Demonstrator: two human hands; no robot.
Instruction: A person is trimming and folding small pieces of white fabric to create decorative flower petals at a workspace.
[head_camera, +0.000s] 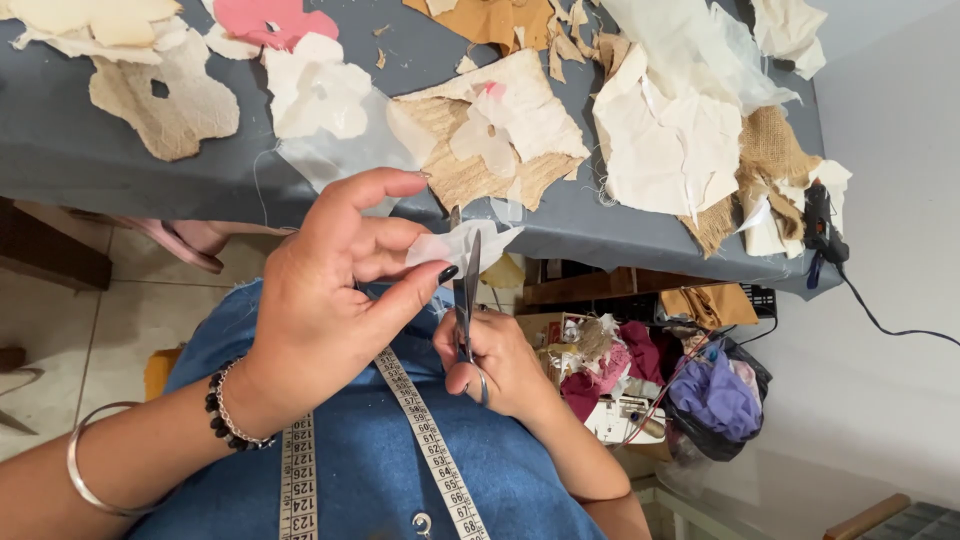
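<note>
My left hand (335, 290) pinches a small piece of sheer white fabric (455, 243) between thumb and fingers, just below the table edge. My right hand (495, 365) grips small metal scissors (468, 290), blades pointing up into the white piece. Both hands hover over my blue denim lap, where a measuring tape (425, 440) hangs. The left wrist wears a beaded bracelet and a silver bangle.
A grey table (80, 150) holds many fabric scraps: cream flower shapes (320, 90), burlap pieces (465, 150), a pink cutout (270, 20), white sheets (670, 130). A black glue gun (820, 225) with a cord lies at the right edge. A bag of coloured cloth (715, 395) sits on the floor.
</note>
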